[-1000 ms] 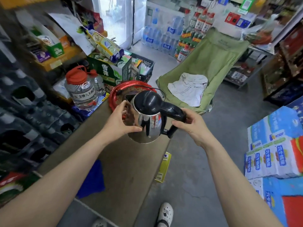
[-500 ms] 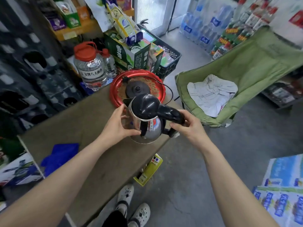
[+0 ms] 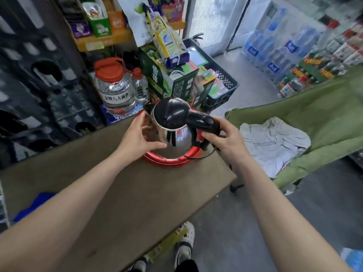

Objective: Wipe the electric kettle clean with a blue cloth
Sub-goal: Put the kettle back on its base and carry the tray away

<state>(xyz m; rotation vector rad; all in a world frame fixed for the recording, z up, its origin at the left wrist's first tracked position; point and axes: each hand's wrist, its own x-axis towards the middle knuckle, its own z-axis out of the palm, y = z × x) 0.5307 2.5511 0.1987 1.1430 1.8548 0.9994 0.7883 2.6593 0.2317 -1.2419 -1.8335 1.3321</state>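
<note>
1. The electric kettle point(image 3: 174, 132) stands upright over the red tray point(image 3: 167, 160) at the far end of the brown table point(image 3: 137, 193). I cannot tell whether its bottom is seated or just clear of the tray.

2. My left hand point(image 3: 137, 140) cups the steel body, with the fingers curled round its left side and the thumb across the front. My right hand point(image 3: 225, 140) is wrapped round the black handle.

3. The blue cloth point(image 3: 37, 203) lies at the near left edge of the table, well apart from the kettle and partly hidden by my left forearm. Neither hand holds it, so in my judgement wiping is not under way.

4. Risks:
- The polished steel probably gives little friction. Releasing one hand to fetch the cloth could let the kettle tip if it is not seated.
- A black power cord point(image 3: 204, 155) loops out beside the tray near my right hand and could snag the handle or drag the tray.
- The tray sits near the table's far right corner, so a sideways push may send it off the edge.

5. Surroundings:
- A clear jug point(image 3: 115, 89) with a red cap, a green carton point(image 3: 169, 79) and a black crate point(image 3: 222, 83) crowd the space just beyond the tray, limiting room to turn the kettle.
- A green folding chair point(image 3: 324, 114) holding a white cloth point(image 3: 275, 142) stands to the right of the table.
</note>
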